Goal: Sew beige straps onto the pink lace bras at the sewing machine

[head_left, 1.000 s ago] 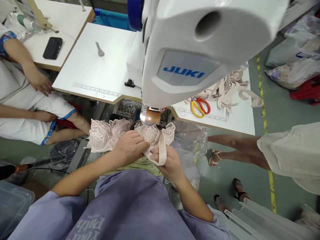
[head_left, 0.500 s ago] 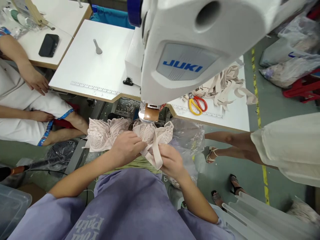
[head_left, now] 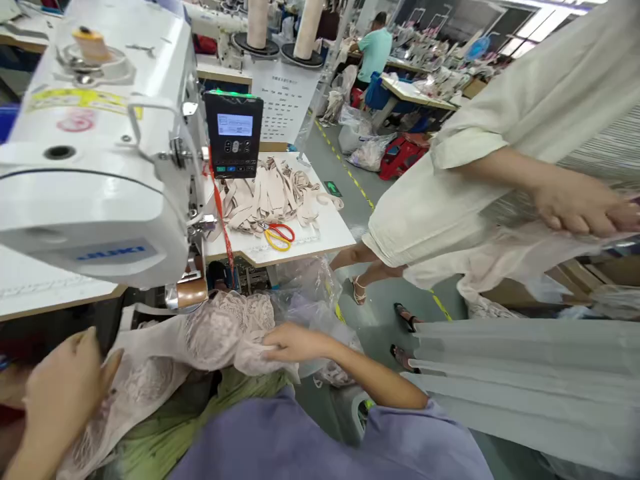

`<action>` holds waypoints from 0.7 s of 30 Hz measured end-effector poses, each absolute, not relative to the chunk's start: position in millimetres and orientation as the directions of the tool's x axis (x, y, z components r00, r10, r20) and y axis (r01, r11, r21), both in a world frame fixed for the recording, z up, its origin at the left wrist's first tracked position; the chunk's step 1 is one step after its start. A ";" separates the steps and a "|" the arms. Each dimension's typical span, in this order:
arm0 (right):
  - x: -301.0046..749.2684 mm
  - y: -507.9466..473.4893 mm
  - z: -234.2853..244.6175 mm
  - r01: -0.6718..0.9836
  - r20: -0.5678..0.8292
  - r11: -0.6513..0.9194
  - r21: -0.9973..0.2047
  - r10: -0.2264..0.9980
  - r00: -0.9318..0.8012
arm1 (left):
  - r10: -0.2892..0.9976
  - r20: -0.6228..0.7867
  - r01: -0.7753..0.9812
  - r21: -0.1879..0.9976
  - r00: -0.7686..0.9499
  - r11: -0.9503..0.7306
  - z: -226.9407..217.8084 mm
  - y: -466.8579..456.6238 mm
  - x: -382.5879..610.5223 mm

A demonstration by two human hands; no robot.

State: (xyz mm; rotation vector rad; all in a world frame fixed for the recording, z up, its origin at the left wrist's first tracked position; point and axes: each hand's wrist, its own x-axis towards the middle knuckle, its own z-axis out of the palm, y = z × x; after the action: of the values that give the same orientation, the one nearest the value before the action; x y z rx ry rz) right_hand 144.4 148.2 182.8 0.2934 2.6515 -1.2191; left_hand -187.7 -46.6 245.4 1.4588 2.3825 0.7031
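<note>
Pale pink lace bras (head_left: 213, 333) lie across my lap beneath the sewing machine head (head_left: 95, 220), and the lace runs down toward the lower left. My right hand (head_left: 295, 343) is closed on the bra fabric at the right end, thumb against fingers. At the left, my left hand (head_left: 65, 393) is blurred beside the lace. Its thumb stands apart from the fingers, and nothing shows gripped in it. The rounded metal and tan end of the machine's arm (head_left: 186, 293) sits just above the bra cups.
Scissors with red and yellow handles (head_left: 278, 236) and a heap of beige strips (head_left: 273, 193) lie on the white table (head_left: 320, 241). A control panel (head_left: 234, 135) stands behind. At the right, a person in pale clothes (head_left: 425, 207) holds light fabric. Plastic bags (head_left: 310, 287) hang below the table.
The view has swung right and up. My left hand has moved away from the right hand, off the strap area. My right hand now holds the bra's right end instead of the beige strap.
</note>
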 end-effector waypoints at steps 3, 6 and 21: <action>123.9 136.3 208.6 0.184 -0.180 0.451 -0.874 0.053 -0.982 | 0.968 0.016 0.752 0.633 -0.252 0.186 220.2 -8.7 -118.1; 119.6 166.0 217.5 0.127 -0.147 0.356 -0.926 -0.030 -0.989 | 0.942 -0.297 0.561 0.812 0.159 0.161 193.9 6.3 -65.2; 200.6 504.9 194.2 0.918 0.045 0.034 -0.394 0.999 -0.018 | 0.787 -0.512 0.191 0.859 0.344 0.475 190.3 -3.4 -88.3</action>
State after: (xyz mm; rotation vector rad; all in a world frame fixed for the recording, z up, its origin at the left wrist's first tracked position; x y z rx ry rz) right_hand 200.6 504.9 194.2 2.3909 2.4562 -0.4484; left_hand -88.3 -3.4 190.3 1.0394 1.1882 0.4952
